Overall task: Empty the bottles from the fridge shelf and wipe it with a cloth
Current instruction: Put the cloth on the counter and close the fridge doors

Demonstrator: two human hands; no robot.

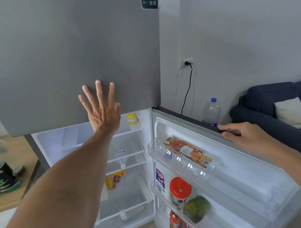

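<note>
Nearest the lens, I record the left hand (102,109) flat against the grey freezer door (67,57), all five fingers spread apart, gripping nothing. My right hand (243,136) is curled over the top edge of the open fridge door (224,162), fingers closed on that edge. One water bottle (121,156) lies on its side on a glass fridge shelf (131,153). One yellow-lidded jar (132,118) stands on the shelf above. Two bottles stand on the wooden counter (12,198) at left.
</note>
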